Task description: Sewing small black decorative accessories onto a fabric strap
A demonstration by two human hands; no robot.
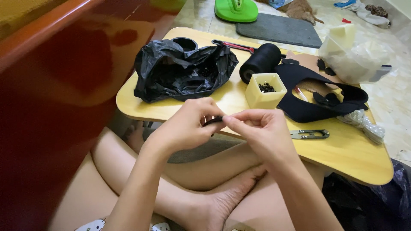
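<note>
My left hand (pixel 184 126) and my right hand (pixel 261 128) meet above the near edge of a low yellow wooden table (pixel 342 158). Both pinch one small black piece (pixel 212 121) between their fingertips; most of it is hidden by the fingers. Just behind the hands stands a small square cream box (pixel 257 96) with tiny black beads (pixel 267 87) inside. A spool of black thread (pixel 259 62) lies on its side behind the box. Black fabric (pixel 306 92) is spread to the right of the box.
A crumpled black plastic bag (pixel 182 70) sits at the table's left. Small metal thread snips (pixel 309 134) lie right of my right hand. A clear plastic bag (pixel 353 60) rests at the far right. A red-brown furniture panel (pixel 51 98) rises on the left. My crossed legs lie below.
</note>
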